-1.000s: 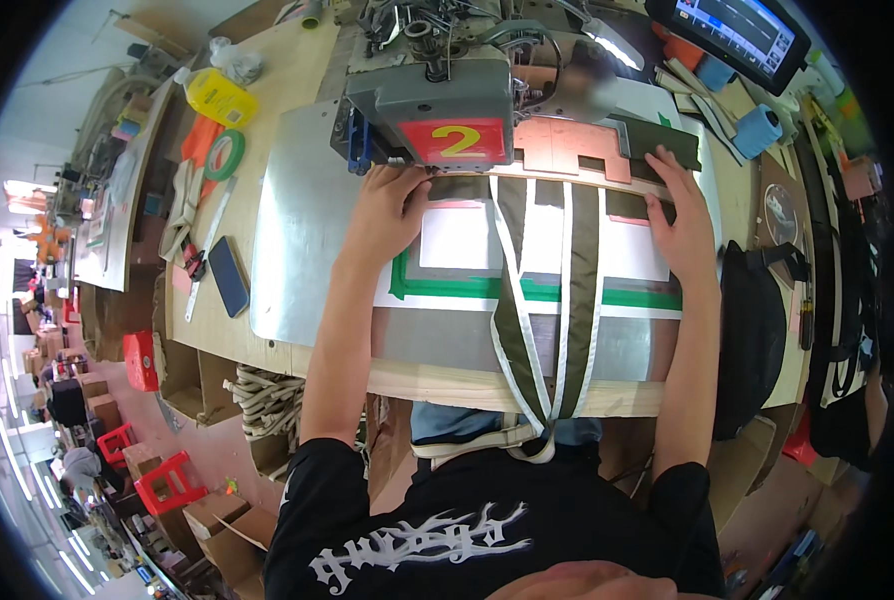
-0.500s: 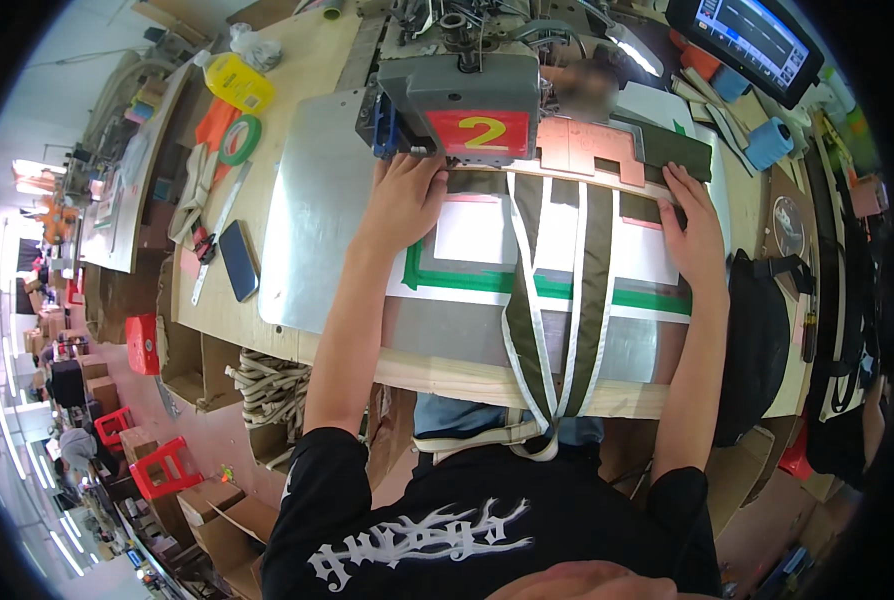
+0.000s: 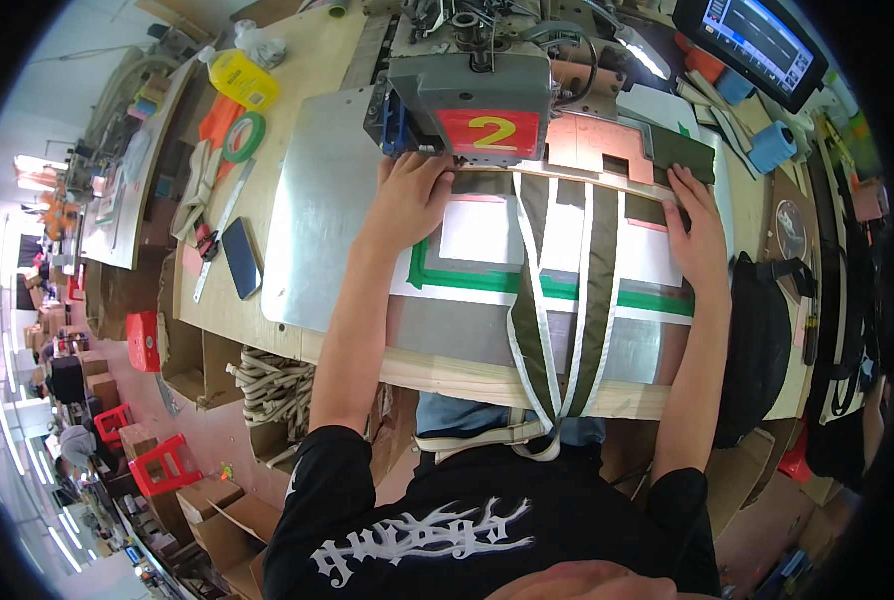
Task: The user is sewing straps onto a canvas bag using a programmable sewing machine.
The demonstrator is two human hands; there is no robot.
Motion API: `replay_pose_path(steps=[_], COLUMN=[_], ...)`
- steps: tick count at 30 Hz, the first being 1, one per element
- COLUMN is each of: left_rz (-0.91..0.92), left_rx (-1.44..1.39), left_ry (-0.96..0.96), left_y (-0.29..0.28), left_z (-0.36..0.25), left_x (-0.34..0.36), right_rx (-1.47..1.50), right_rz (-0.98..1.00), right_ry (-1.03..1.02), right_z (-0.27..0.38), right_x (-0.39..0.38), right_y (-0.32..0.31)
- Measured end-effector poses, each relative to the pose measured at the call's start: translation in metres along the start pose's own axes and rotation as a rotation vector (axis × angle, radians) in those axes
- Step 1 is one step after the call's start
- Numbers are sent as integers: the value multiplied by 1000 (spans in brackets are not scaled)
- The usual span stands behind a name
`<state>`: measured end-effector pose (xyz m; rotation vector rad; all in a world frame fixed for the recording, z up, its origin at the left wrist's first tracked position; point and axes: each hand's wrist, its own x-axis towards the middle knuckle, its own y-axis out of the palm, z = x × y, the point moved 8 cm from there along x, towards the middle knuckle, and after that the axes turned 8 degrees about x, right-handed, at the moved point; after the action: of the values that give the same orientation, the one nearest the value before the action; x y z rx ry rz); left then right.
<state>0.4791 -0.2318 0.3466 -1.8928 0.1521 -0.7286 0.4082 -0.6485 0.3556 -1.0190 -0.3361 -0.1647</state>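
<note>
My left hand lies palm down, fingers stretched toward the lower edge of a grey industrial sewing machine head. Its fingertips reach the far edge of the flat work and are partly hidden there. My right hand rests at the work's right end, thumb apart, fingertips by a dark olive fabric piece. Between the hands, olive straps with white edging run from beneath a copper-coloured plate down over the table edge toward my lap. Under them lies a white sheet bordered with green tape.
Left on the table are a phone, a steel ruler, a green tape roll and a yellow bottle. At right are a screen, a blue thread cone and a black bag. Bundled straps hang below.
The whole view has shifted slightly to the right. Both hands keep their places on the work, and the straps lie as before.
</note>
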Motion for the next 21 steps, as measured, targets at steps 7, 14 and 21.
replay_pose_path(steps=[7, 14, 21], left_rz=[-7, -11, 60], left_rx=[-18, -16, -48], left_ry=[2, 14, -52], left_y=[-2, 0, 2], left_z=[-1, 0, 1], left_x=[-1, -2, 1], right_rx=[18, 18, 10], right_rz=[6, 11, 36], right_ry=[19, 21, 18], right_z=[2, 3, -4], right_x=[1, 0, 0], right_y=[-1, 0, 2])
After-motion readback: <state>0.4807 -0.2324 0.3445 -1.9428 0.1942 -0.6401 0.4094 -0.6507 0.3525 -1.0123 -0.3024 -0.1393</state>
